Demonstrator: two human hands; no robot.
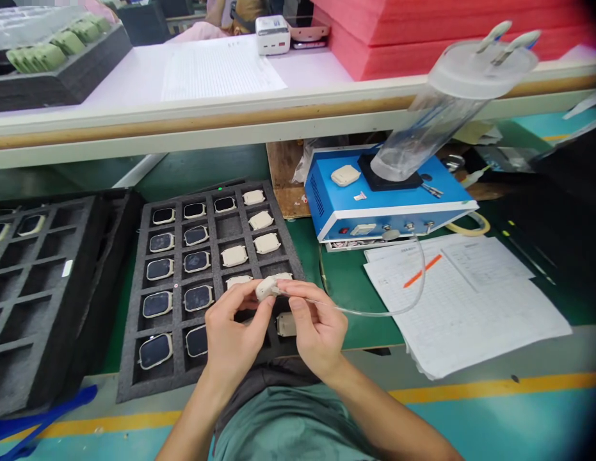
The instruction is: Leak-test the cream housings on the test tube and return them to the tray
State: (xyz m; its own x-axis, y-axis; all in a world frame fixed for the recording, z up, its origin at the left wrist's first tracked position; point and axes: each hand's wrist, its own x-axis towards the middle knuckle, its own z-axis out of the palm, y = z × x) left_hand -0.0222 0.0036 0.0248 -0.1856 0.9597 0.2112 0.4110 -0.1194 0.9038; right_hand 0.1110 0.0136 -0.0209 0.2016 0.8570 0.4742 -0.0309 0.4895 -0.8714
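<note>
My left hand (234,330) pinches a small beige smartwatch case (264,289) between thumb and fingers, tilted on its edge. My right hand (321,330) grips the end of a clear thin tube (374,314) against the side of the case; the fingers hide the tip. Under both hands lies a dark foam tray (130,358) with square compartments. On its left, several watches (156,304) lie screen up; on its right, beige cases (234,256) lie with their backs up. From my right hand the tube curves to the front of a blue box-shaped machine (394,214).
A tall clear cylinder (417,128) stands on the machine beside another beige case (346,175). Printed sheets (461,301) lie at right, more foam trays (62,282) at left. Above runs a shelf (134,125) with red foam blocks (355,45) and a power bank (272,35).
</note>
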